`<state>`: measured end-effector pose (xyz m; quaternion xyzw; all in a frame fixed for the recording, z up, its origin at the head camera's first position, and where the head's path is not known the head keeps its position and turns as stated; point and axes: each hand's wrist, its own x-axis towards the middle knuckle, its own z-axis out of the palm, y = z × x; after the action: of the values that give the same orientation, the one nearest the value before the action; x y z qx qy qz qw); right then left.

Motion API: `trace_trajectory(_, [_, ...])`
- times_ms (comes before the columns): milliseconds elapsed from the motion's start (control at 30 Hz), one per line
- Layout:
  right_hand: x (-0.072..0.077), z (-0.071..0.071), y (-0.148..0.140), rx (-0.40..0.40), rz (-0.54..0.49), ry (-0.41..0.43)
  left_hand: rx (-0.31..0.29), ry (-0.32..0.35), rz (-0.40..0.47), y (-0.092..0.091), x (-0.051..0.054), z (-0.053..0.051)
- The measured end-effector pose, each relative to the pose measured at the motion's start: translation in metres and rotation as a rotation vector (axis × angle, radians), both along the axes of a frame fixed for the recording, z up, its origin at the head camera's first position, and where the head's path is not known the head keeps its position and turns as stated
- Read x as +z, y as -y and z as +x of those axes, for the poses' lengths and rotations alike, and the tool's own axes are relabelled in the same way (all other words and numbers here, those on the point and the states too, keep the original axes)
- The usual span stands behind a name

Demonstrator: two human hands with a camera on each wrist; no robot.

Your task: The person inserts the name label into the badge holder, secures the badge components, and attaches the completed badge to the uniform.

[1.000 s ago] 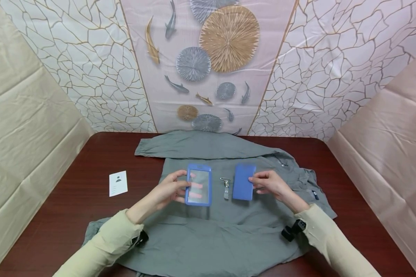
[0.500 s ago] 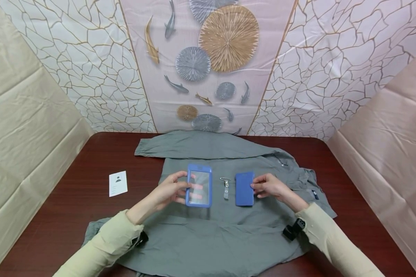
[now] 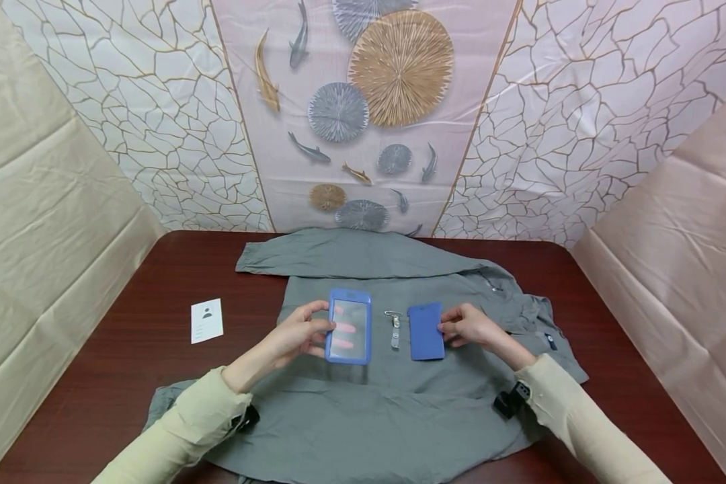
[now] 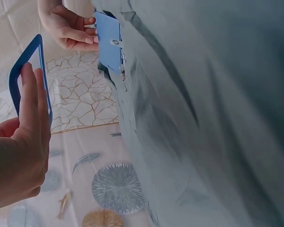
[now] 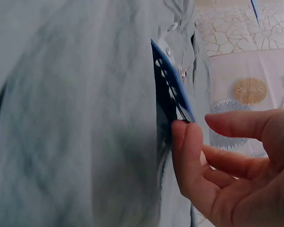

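Left hand (image 3: 298,334): closed in a one-sided pinch; frame (image 3: 368,329) gripped at its left edge, fingers behind and seen through the window.
Frame: held raised over the shirt (image 3: 363,410), mid-picture, just left of the clip (image 3: 395,328).
Right hand (image 3: 468,325): half relaxed; thumb parted from fingers in the right wrist view, panel (image 3: 426,331) touched at its right edge.
Panel: right of centre, just beside the clip, tilted; contact of its far edge with the cloth cannot be told.
Clip: laid on the shirt between frame and panel, touched by neither hand.
Card (image 3: 206,321): laid on the table (image 3: 127,349), left of picture, well apart from both hands.
Drop risk: panel could be lost off the fingertips, given the loose thumb.
Twist risk: frame could be swivelled, being held at one side only.
Snag risk: clip could be knocked if either piece is swung inward low.
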<state>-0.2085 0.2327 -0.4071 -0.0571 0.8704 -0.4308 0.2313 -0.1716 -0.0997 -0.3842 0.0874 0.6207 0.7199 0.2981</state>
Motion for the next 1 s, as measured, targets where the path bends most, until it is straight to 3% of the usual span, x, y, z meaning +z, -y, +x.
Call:
trace_trajectory(300, [0.009, -0.001, -0.003, 0.09, 0.114, -0.066, -0.015, -0.008, 0.004, -0.001, 0.002, 0.0])
trace_trajectory(500, [0.015, -0.001, -0.001, 0.078, 0.127, -0.055, -0.023, -0.011, 0.009, -0.001, 0.003, 0.0])
trace_trajectory(833, [0.024, 0.002, 0.01, 0.109, 0.024, -0.103, -0.042, -0.003, 0.055, -0.003, 0.006, 0.001])
trace_trajectory(1000, [0.027, 0.005, 0.019, 0.136, -0.08, -0.105, -0.052, -0.004, 0.065, -0.004, 0.007, 0.002])
